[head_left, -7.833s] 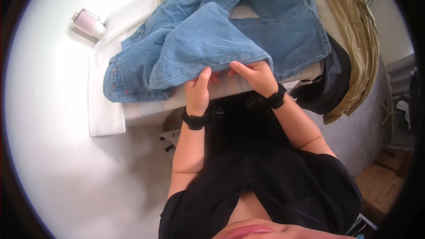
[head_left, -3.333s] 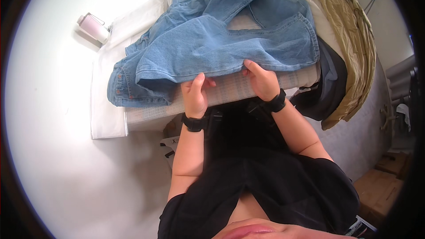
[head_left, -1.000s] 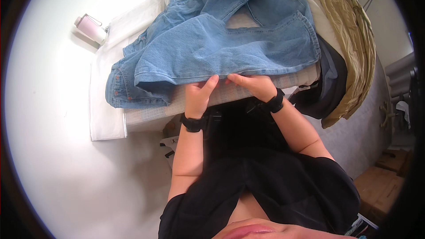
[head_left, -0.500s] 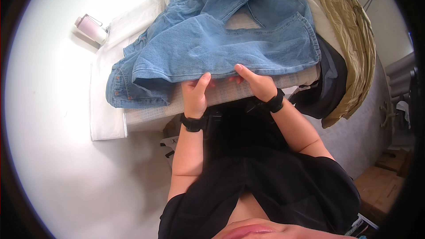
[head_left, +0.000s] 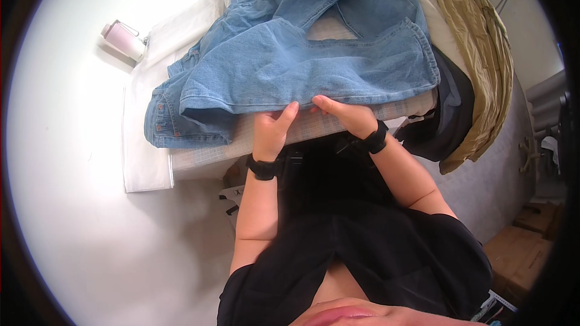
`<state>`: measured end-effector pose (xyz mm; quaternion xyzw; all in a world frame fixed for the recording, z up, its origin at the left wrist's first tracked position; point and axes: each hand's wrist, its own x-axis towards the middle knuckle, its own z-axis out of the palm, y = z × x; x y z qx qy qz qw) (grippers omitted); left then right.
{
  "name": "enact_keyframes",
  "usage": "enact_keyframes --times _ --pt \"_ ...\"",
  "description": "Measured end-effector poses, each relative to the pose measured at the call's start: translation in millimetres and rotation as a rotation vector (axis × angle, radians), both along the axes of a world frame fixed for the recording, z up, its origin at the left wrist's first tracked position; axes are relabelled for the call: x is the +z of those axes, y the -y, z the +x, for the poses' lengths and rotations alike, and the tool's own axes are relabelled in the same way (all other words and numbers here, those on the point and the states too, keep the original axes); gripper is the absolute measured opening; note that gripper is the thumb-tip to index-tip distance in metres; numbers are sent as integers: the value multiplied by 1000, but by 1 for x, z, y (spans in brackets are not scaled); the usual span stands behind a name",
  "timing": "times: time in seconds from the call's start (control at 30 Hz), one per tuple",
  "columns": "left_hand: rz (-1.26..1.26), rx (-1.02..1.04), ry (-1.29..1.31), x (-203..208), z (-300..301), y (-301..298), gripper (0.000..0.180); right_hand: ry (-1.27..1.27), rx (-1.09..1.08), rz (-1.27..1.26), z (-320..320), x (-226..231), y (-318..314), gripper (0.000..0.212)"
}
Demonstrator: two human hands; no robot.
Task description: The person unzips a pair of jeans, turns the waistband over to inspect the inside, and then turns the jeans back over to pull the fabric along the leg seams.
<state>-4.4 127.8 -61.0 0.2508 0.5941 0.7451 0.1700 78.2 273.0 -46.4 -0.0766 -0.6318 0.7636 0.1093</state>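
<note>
The jeans, light blue denim, lie bunched and partly folded across a gridded mat on the surface, with the waistband end hanging off toward the left over a white cloth.

Left hand: at the near hem of the denim, fingers extended upward against the fabric edge. Its grip looks loose and partly open; whether any cloth is pinched I cannot tell.

Right hand: just beside the left, fingers curled at the same hem. The fingertips sit under or against the fold, so the grip cannot be judged with certainty.

Change noted: half a second earlier the two hands stood slightly apart along the hem; now they have closed in until thumb and fingertip nearly meet at the middle. The denim itself has barely shifted. This suggests the near edge is being gathered or smoothed.

Also present: a pink bottle well to the left, an olive garment and a dark garment to the right.
</note>
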Motion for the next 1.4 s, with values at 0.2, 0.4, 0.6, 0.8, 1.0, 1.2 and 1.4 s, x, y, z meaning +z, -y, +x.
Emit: enact_keyframes --times 0.2,0.4,0.6,0.8,1.0,1.2,1.4 --pt "-3 44 -32 0 0 0 12 -36 38 -20 0 -7 0 23" --pt "144 140 144 1 1 -1 16 -63 -9 20 -1 -7 -2 21" --pt "91 82 107 2 0 -1 19 -59 -42 26 0 -7 -2 19" --pt "1 -35 43 -2 -3 -1 21 -60 -52 29 -2 -9 -1 17" --pt "-24 -33 53 -5 -5 1 20 -47 -43 64 -3 -9 -1 16" --pt "-109 -17 7 -7 -5 4 19 -48 -15 153 0 -14 -3 17" --pt "-69 -38 29 -7 -4 3 19 -168 23 -265 -2 -24 -6 19"
